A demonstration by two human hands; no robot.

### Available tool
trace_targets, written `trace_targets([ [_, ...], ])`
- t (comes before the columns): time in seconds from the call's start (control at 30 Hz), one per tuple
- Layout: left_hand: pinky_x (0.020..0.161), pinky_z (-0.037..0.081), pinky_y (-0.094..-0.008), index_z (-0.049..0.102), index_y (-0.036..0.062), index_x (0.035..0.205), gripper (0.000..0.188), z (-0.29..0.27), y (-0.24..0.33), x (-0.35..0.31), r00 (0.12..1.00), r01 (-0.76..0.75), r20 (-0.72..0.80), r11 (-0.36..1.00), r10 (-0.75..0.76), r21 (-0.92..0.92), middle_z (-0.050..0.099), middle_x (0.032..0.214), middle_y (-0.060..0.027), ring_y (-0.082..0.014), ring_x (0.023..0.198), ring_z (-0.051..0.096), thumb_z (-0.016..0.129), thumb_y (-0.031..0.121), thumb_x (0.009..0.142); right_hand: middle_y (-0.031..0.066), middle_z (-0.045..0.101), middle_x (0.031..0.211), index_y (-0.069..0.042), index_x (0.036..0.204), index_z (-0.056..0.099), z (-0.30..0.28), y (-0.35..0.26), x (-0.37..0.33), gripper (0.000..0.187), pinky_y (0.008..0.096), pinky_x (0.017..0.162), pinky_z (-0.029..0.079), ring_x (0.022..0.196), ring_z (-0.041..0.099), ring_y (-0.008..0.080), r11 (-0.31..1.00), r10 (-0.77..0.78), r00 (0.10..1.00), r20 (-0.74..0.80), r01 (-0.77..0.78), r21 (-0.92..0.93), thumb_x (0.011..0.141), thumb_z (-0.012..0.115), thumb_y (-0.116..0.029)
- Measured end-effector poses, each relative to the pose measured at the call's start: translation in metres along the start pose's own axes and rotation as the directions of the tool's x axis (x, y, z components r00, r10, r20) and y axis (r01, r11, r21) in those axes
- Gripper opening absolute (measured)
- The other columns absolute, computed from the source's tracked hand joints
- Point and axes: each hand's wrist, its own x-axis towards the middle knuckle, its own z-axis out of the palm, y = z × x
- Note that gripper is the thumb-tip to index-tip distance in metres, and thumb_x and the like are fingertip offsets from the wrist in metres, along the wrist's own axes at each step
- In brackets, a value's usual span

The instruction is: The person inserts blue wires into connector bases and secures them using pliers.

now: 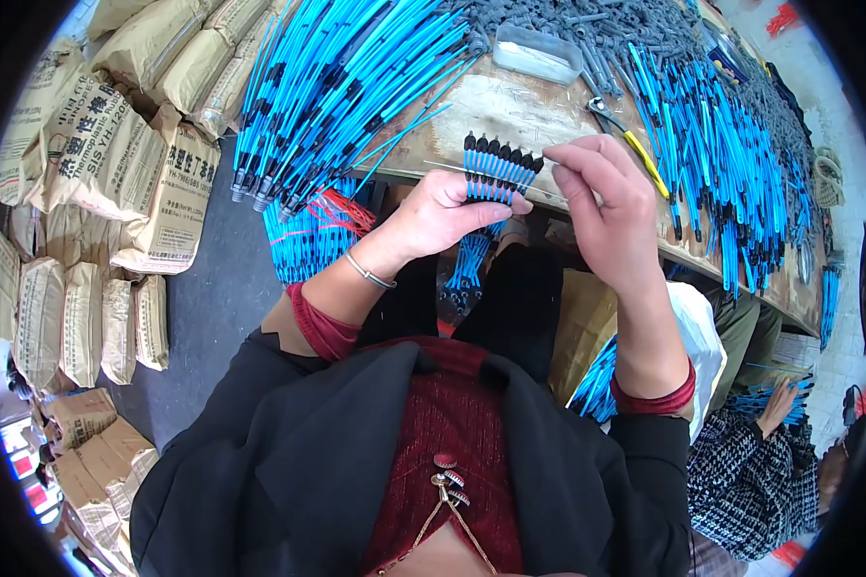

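Note:
My left hand (438, 213) is closed around a row of thin blue rods with black tips (494, 165). The tips point away from me, side by side above the fingers. Close by on the right, my right hand (614, 207) has its thumb and forefinger brought together at the end of the row. What they pinch, if anything, is too small to tell. A fine pale strand or wire seems to cross the rods. Below my left hand, between my knees, more blue rods (469, 258) hang with dark ends.
The wooden workbench (491, 111) carries blue rods (346, 87), dark grey fittings (606, 34), a clear tray (537, 56) and yellow-handled pliers (635, 144). Paper sacks (115, 144) are stacked at left. Another person's hand (777, 409) touches blue rods at lower right.

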Motion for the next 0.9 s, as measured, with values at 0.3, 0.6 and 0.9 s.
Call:
trace_targets([
  [0.3,0.079,0.047,-0.0251,0.064,0.0017,0.102,0.019,0.003,0.001,0.000,1.000,0.023,-0.001,1.000,-0.023,0.002,0.066,0.096,-0.0047,-0.0102,0.090,0.059,0.058,0.004,0.084,0.0088,0.055,0.082,-0.001,0.096,0.063,0.002,-0.006,-0.003,0.021,0.0265,0.061,0.043,0.071,0.055,0.0181,0.998,-0.012,1.000,-0.023,0.011,-0.070,0.076,0.059,0.005],
  [0.6,0.079,0.047,-0.0246,0.064,0.0020,0.102,0.019,0.006,0.000,-0.002,1.000,-0.015,-0.016,0.998,0.016,0.059,0.066,0.095,-0.0036,-0.0095,0.089,0.059,0.059,0.004,0.083,0.0091,0.055,0.083,0.000,0.097,0.062,0.005,-0.010,-0.009,0.021,0.0247,0.065,0.043,0.075,0.055,0.0170,0.976,0.158,0.987,0.006,-0.157,0.152,0.077,0.057,0.005],
  [0.9,0.081,0.047,-0.0264,0.064,0.0010,0.102,0.019,0.003,0.001,-0.003,1.000,0.018,-0.011,1.000,-0.018,0.001,0.066,0.097,-0.0048,-0.0115,0.091,0.059,0.059,0.003,0.083,0.0076,0.055,0.088,-0.001,0.096,0.062,0.004,-0.012,-0.004,0.024,0.0225,0.061,0.042,0.070,0.053,0.0140,0.999,0.035,0.999,0.012,-0.035,0.015,0.073,0.062,0.005],
])
